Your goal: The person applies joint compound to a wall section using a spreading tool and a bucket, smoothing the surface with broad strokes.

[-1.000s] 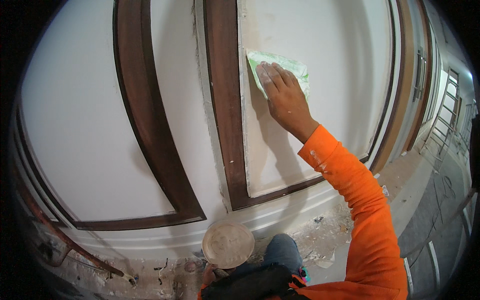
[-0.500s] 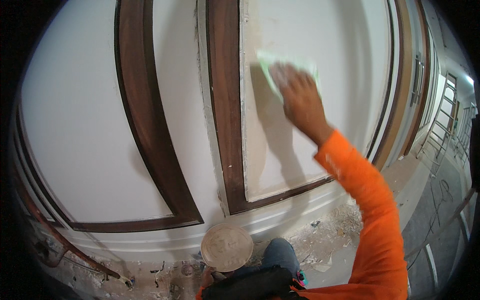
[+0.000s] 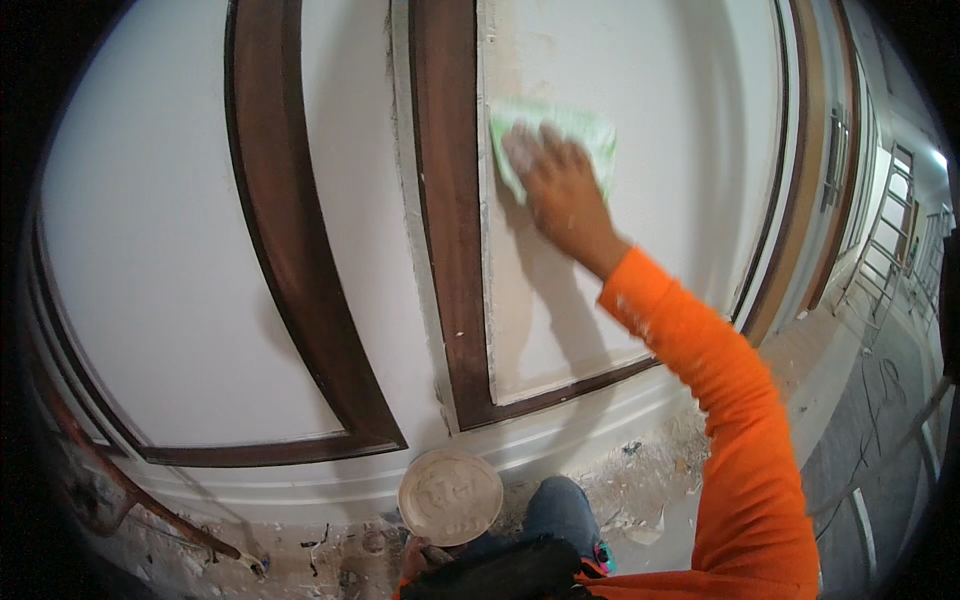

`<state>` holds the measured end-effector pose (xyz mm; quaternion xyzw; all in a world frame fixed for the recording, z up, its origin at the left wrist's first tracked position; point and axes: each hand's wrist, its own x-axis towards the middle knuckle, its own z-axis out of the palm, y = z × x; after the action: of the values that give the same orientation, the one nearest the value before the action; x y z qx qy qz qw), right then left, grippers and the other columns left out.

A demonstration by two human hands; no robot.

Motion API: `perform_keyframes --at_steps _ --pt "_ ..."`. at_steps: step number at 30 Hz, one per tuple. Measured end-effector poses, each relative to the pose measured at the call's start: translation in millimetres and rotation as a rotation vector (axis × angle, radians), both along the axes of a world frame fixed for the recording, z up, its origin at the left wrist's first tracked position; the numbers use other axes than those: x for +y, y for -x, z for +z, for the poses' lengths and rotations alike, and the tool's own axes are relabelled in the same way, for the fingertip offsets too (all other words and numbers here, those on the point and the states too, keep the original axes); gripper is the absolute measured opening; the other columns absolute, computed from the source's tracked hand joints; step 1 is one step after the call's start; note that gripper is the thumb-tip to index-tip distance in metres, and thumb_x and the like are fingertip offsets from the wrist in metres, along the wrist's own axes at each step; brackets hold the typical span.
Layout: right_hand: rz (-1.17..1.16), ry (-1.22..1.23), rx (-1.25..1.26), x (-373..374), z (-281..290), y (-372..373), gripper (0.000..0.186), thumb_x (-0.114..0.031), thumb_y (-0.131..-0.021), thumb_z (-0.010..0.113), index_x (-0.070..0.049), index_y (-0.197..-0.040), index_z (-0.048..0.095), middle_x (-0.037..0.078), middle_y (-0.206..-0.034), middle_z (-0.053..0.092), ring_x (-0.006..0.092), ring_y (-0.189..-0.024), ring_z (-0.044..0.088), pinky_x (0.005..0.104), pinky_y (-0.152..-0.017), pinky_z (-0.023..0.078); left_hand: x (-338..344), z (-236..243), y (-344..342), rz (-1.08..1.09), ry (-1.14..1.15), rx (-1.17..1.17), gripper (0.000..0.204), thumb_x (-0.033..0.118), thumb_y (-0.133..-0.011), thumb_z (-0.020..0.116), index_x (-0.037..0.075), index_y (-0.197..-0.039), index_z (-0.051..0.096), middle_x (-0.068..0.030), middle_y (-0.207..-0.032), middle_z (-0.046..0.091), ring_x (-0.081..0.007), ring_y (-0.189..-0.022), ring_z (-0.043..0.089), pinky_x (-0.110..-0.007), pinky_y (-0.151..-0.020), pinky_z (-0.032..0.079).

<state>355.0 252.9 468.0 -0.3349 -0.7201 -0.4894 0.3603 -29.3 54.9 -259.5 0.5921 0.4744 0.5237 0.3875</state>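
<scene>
My right hand (image 3: 555,185), in an orange sleeve and slightly blurred, grips a pale-green flat spreader (image 3: 590,135) smeared with white against the white panel (image 3: 660,150), beside the inner edge of its dark wooden frame (image 3: 450,250). A beige streak runs down the panel under my hand. At the bottom, my left hand (image 3: 415,555), mostly hidden, holds a round shallow dish (image 3: 450,495) of beige paste, partly over my lap beside my jeans-clad knee (image 3: 555,505).
Another framed panel (image 3: 170,250) is on the left. A rusty pipe (image 3: 150,505) slants at lower left. Debris litters the floor (image 3: 650,470) along the wall's base. At right are a door with a long handle (image 3: 835,160), metal ladders (image 3: 880,245), loose cables and metal bars (image 3: 865,540).
My right hand and the spreader moved rightward, then back left toward the frame's edge, about where they started. The dish shifted slightly left.
</scene>
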Motion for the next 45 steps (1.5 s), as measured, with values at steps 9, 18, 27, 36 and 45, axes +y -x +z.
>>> perform_keyframes --at_steps 9,18,27,36,45 --pt "-0.013 0.148 -0.046 -37 -74 -39 0.07 -0.002 -0.084 0.056 -0.006 -0.151 0.036 0.017 -0.15 0.045 0.039 -0.136 0.044 0.0582 -0.111 0.033 6 -11 16 -0.02 -0.157 0.178 0.049 0.038 -0.104 0.038 -0.002 -0.105 0.066 -0.0185 -0.108 0.069 -0.0319 -0.103 0.064 -0.041 -0.097 0.045" --pt "0.042 -0.35 -0.039 16 117 -20 0.049 -0.004 -0.091 0.054 -0.004 -0.14 0.048 0.016 -0.142 0.053 0.0367 -0.13 0.05 0.0514 -0.11 0.037 -3 27 -13 0.019 0.038 -0.126 0.041 0.034 -0.1 0.044 -0.001 -0.102 0.065 -0.0143 -0.107 0.068 -0.0296 -0.102 0.062 -0.04 -0.096 0.046" --pt "0.064 0.207 -0.164 -28 -96 -34 0.067 0.003 -0.084 0.058 -0.009 -0.148 0.042 0.014 -0.15 0.047 0.0373 -0.139 0.042 0.0536 -0.114 0.034 -10 26 5 0.034 -0.01 0.047 0.042 0.041 -0.097 0.049 0.001 -0.095 0.062 -0.0086 -0.101 0.064 -0.023 -0.097 0.059 -0.036 -0.092 0.044" --pt "0.065 -0.209 0.04 -17 134 -29 0.05 -0.004 -0.095 0.044 -0.004 -0.145 0.046 0.021 -0.146 0.05 0.0367 -0.133 0.049 0.0462 -0.113 0.037 -28 118 -9 -0.066 0.256 -0.185 0.043 0.046 -0.097 0.051 0.004 -0.087 0.058 -0.0057 -0.093 0.06 -0.0202 -0.089 0.057 -0.035 -0.087 0.042" --pt "0.049 0.043 0.081 3 -60 -6 0.07 -0.002 -0.083 0.063 -0.016 -0.148 0.045 0.011 -0.151 0.046 0.036 -0.14 0.04 0.0505 -0.114 0.033 -42 47 23 0.038 0.053 0.006 0.034 0.032 -0.1 0.048 0.002 -0.098 0.062 -0.0115 -0.101 0.063 -0.0252 -0.098 0.06 -0.037 -0.091 0.045"
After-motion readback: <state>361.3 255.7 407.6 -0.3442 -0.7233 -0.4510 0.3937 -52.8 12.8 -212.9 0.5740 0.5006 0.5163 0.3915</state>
